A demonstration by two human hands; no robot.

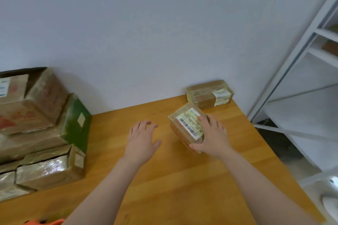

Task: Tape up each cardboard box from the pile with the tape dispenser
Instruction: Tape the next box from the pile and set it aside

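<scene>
1. Now gripping a small labelled box (186, 124) with the right hand (213, 137), thumb on its near corner, fingers curled over its right side, right of centre on the counter (164, 179).
2. Holding the left hand (141, 139) spread and empty, just left of that box.
3. Far left: the pile of boxes (42, 107); at the far right corner, another taped box (208, 93).

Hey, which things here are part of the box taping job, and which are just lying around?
Job: small labelled box, gripped by right hand; left hand; pile of boxes; box by the wall.
Lying about: white shelving; orange object at bottom edge, too cut off to name.
</scene>
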